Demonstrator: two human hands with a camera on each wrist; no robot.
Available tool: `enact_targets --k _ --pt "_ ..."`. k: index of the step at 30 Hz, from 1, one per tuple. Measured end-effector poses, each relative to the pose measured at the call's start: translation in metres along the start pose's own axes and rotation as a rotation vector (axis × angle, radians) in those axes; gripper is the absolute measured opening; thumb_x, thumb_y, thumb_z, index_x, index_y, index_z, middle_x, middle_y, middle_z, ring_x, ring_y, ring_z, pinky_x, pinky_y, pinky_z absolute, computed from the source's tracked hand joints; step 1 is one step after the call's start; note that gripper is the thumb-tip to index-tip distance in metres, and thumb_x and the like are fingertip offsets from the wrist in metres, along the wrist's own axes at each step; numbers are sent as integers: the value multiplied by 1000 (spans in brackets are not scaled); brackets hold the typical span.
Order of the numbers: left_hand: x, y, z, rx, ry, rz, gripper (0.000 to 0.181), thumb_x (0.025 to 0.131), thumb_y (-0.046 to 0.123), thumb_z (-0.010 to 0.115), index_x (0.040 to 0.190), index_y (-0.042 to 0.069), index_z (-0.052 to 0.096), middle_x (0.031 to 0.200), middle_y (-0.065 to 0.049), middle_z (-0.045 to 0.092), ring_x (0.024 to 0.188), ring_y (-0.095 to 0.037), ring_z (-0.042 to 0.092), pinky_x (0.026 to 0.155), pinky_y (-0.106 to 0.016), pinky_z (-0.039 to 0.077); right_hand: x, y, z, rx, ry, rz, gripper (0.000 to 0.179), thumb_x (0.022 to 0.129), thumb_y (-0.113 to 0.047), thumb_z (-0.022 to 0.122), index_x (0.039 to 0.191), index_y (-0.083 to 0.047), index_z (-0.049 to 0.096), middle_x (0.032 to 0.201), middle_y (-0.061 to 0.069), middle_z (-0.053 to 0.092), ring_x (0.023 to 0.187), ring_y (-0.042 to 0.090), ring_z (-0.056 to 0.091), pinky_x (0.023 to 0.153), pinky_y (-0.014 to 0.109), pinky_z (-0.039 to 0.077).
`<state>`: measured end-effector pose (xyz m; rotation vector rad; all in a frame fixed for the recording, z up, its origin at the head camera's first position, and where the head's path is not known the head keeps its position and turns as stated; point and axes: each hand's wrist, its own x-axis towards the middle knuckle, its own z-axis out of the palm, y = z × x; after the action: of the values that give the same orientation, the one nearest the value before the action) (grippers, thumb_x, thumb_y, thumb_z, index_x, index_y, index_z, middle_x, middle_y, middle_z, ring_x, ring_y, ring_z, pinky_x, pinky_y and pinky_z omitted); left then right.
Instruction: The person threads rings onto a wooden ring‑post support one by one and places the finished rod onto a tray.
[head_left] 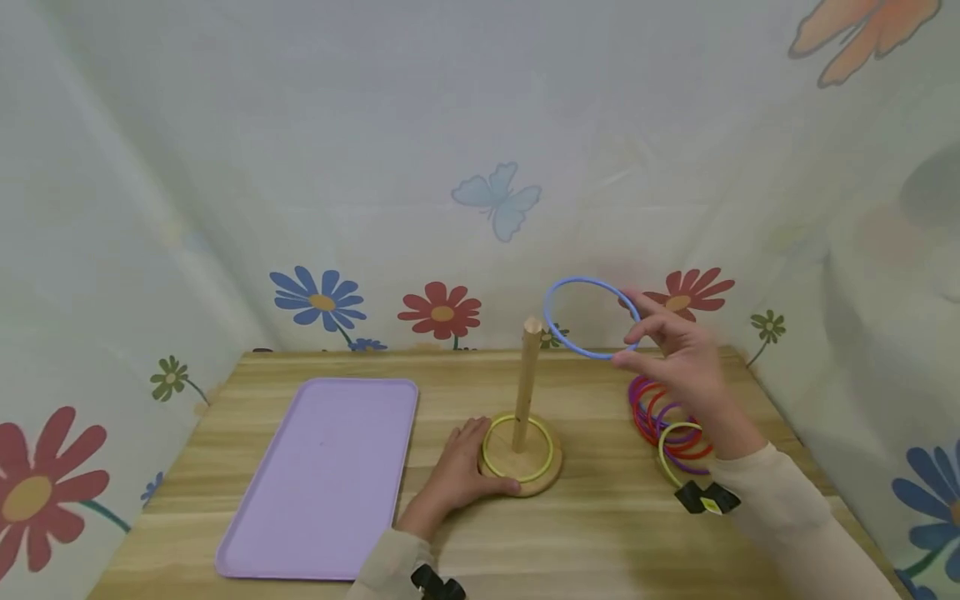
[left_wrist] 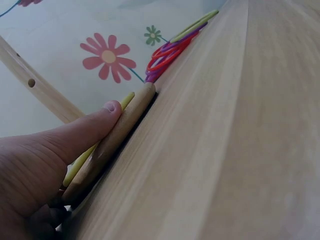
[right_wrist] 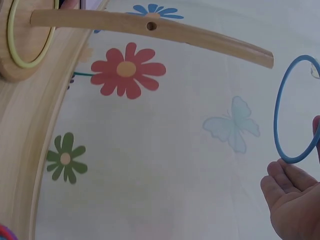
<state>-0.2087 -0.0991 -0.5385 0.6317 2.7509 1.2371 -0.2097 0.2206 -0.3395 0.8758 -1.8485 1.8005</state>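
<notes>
A wooden ring-toss stand has an upright post (head_left: 527,383) rising from a round base (head_left: 553,471). One yellow ring (head_left: 551,448) lies flat around the foot of the post. My left hand (head_left: 463,471) grips the left side of the base, its thumb along the front edge; in the left wrist view the thumb (left_wrist: 95,125) presses over the rim. Up to the right of the post top, my right hand (head_left: 678,354) pinches a blue ring (head_left: 585,280) by its right side. The ring is tilted and apart from the post, as the right wrist view confirms.
Several red, purple and yellow rings (head_left: 639,421) lie in an overlapping pile below my right hand. A lilac tray (head_left: 322,467) lies on the left of the wooden table (head_left: 600,550). A flower-printed cloth (head_left: 375,208) hangs behind the table.
</notes>
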Motion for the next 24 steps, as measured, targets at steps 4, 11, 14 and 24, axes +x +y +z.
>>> enact_targets --k 4,11,14,24 --pt "-1 -1 0 13 6 21 121 71 56 95 160 -2 37 163 -22 41 156 -38 30 130 -56 14 2 2 12 -47 -19 33 22 77 17 84 86 9 67 147 14 62 137 15 59 115 26 45" --pt "-1 -1 0 10 2 14 122 72 54 95 160 -5 35 163 -24 39 156 -41 28 130 -57 13 2 8 25 -72 -78 62 23 77 14 86 88 5 68 151 26 55 142 14 54 116 27 44" --pt "-1 -1 -1 7 3 10 122 72 54 95 160 -6 35 164 -25 39 157 -41 27 130 -57 13 1 11 29 -98 -92 57 24 77 14 86 88 3 68 150 30 53 142 14 53 115 27 45" --pt "1 0 -2 -3 7 12 121 72 53 95 160 -6 36 163 -25 40 156 -42 27 130 -58 13 -11 23 38 -138 -131 100 22 75 9 90 87 -2 76 151 26 55 142 24 54 114 24 45"
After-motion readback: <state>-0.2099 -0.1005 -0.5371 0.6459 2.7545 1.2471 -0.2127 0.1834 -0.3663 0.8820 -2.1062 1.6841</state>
